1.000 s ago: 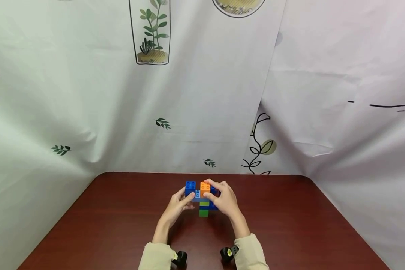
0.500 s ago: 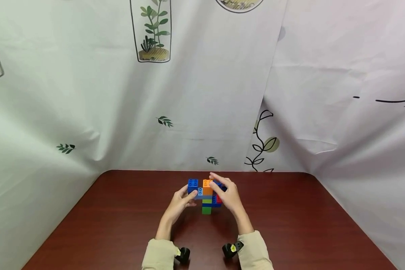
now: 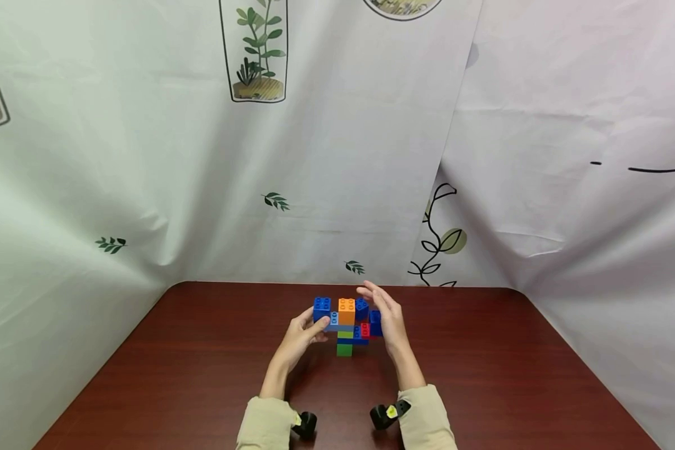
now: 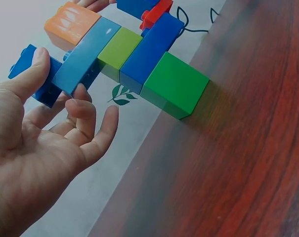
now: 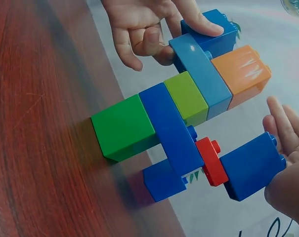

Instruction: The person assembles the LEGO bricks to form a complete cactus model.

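Observation:
A toy building-block structure stands on the table. Its base is a green block point(image 5: 122, 127), with a long blue block point(image 5: 171, 128) above, then a lime block point(image 5: 186, 98) and a long light-blue block point(image 5: 201, 74). An orange block point(image 3: 346, 311) sits on the light-blue one's right end. My left hand point(image 3: 299, 339) pinches the dark-blue block point(image 4: 40, 79) on its left end. A thin red block point(image 5: 212, 160) and a blue block point(image 5: 250, 165) top the long blue block's right side. My right hand point(image 3: 390, 320) is beside that blue block, fingers extended; contact is unclear.
The dark-red wooden table point(image 3: 202, 362) extends around the structure. A white printed cloth point(image 3: 343, 156) hangs behind its far edge. Black wrist cameras point(image 3: 306, 425) sit by both sleeves. Another blue block point(image 5: 164, 180) shows low beside the structure.
My right hand has let go of the orange block and moved right, its fingers straightening. The red and blue blocks on the right have come into sight. My left hand keeps its hold.

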A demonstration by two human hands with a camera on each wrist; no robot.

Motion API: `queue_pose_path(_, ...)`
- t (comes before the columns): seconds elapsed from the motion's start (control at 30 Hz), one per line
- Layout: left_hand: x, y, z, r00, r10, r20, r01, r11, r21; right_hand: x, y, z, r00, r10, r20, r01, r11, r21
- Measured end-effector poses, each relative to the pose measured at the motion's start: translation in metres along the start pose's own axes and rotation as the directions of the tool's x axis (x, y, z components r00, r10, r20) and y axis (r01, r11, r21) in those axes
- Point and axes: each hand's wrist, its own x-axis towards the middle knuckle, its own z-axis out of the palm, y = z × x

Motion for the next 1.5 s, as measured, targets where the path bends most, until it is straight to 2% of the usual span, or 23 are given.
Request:
queue_pose_path(0.27, 0.000, 0.000, 0.000, 1.000, -0.006, -0.001, 0.006, 1.000, 0.004, 0.002, 0.007, -0.003, 0.997, 0.068, -0.021, -0.065, 0.991, 0.119)
queue_pose_path(0.43, 0.000, 0.002, 0.000, 1.000, -0.004, -0.004, 0.004, 1.000, 0.009, 0.002, 0.008, -0.005, 0.998, 0.053, -0.023, -0.050, 0.991, 0.127)
queue_pose_path(0.57, 0.001, 0.002, 0.001, 1.000, -0.007, -0.007, 0.007, 1.000, 0.003, 0.002, 0.010, -0.005, 0.996, 0.081, -0.032, -0.076, 0.988, 0.136)
queue_pose_path(0.67, 0.002, 0.002, 0.001, 1.000, -0.009, 0.012, 0.009, 1.000, 0.004, 0.002, 0.012, -0.007, 0.993, 0.112, -0.047, -0.105, 0.985, 0.135)
queue_pose_path(0.97, 0.007, 0.005, 0.000, 1.000, 0.008, 0.010, -0.008, 1.000, 0.014, 0.009, 0.018, -0.017, 0.992, 0.116, -0.044, -0.106, 0.977, 0.184)
queue_pose_path(1.27, 0.005, 0.006, -0.002, 0.999, -0.028, -0.021, 0.029, 0.999, 0.018, 0.017, 0.042, -0.030, 0.967, 0.247, -0.065, -0.234, 0.959, 0.158)
queue_pose_path(1.5, 0.003, 0.004, 0.001, 0.999, -0.046, 0.006, 0.046, 0.999, -0.008, 0.029, 0.056, -0.035, 0.943, 0.332, -0.020, -0.329, 0.940, 0.085)
